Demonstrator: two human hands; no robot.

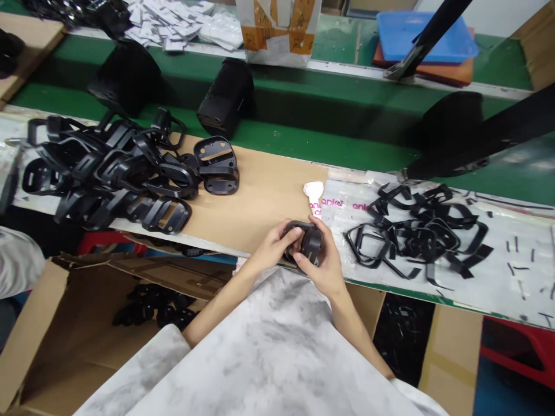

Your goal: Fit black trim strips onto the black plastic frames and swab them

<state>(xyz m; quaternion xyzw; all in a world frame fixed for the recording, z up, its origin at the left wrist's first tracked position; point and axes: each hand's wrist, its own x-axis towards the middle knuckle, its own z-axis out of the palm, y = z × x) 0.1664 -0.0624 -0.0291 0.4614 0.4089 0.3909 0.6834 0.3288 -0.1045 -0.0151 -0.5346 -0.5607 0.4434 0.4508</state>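
Both hands on 1 black frame part (306, 242): left hand (273, 247) & right hand (323, 266) curled shut round it; trimmed strips (416, 231) just right.

A heap of black plastic frames (108, 170) lies on the brown cardboard sheet (255, 199) at the left of the counter (520, 277). To the right, thin black trim strips (420, 231) tangle on clear printed plastic film (342, 211) (pink lettering shows). Beyond, a green conveyor belt (303, 110) carries black housings (225, 95); a blue tray (427, 37) sits farther back.
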